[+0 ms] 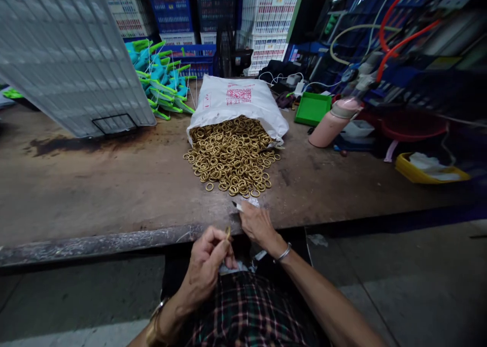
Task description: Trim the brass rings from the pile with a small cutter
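My left hand is closed in a pinch on a single brass-coloured ring, just in front of the table's edge. To its right, my right hand grips a slim pale tool with a dark pointed tip; its exact kind is unclear. That tip points left and away from me. Beyond both hands a heap of brass-coloured rings spills onto the table from the mouth of a white sack with red print.
A brown worktable spans the view. On the left leans a grey ribbed panel beside green and blue plastic parts. A pink bottle, green tray and yellow tray stand right. Stacked crates fill the back.
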Motion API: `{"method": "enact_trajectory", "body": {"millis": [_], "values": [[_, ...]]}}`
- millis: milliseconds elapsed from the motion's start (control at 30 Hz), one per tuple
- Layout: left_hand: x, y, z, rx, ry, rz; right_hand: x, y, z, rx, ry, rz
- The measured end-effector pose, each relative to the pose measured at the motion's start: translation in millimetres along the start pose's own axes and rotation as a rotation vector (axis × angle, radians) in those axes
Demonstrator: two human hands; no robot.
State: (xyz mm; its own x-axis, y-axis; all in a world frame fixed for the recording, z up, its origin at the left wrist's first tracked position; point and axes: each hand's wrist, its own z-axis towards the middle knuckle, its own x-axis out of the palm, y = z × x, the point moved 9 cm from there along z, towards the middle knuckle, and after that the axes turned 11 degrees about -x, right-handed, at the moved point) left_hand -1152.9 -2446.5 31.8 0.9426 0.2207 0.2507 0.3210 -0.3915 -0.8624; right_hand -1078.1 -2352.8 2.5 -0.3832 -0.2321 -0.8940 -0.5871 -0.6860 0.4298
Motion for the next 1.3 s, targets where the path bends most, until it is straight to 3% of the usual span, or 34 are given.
{"method": "enact_trajectory", "body": {"millis": [100,167,367,467,633,800,967,1133,1300], "values": [[4.2,9.5,1.8,-0.092,0.090,-0.193,-9.5,-15.5,10.6,0.034,-0.099,-0.049],[-2.7,19.3,9.0,-0.157,0.059,-0.319,-13.3,-16.3,19.4,0.029,-0.133,-0.056],[-27.4,39.3,22.1,-0.239,-0.074,-0.528,1.0,-14.9,41.0,0.064,-0.034,-0.163],[-30.7,44.6,23.4,-0.294,-0.062,-0.647,8.2,-19.7,43.5,0.085,-0.007,-0.205],[-26.2,46.7,30.6,-0.372,0.021,-0.754,2.8,-23.8,43.2,0.033,-0.113,-0.113],[-28.9,30.6,44.5,-0.283,-0.021,-0.581,-11.5,-19.4,37.6,0.003,-0.213,0.281],[-32.6,5.4,54.2,-0.139,-0.064,-0.365,-18.1,5.5,25.4,-0.024,-0.142,0.754],[-27.6,7.2,52.9,-0.106,-0.053,-0.250,-13.4,18.4,14.5,-0.031,-0.076,0.884],[-27.2,10.2,46.5,-0.037,-0.121,-0.106,1.2,12.7,9.1,0.052,-0.062,0.950]]}}
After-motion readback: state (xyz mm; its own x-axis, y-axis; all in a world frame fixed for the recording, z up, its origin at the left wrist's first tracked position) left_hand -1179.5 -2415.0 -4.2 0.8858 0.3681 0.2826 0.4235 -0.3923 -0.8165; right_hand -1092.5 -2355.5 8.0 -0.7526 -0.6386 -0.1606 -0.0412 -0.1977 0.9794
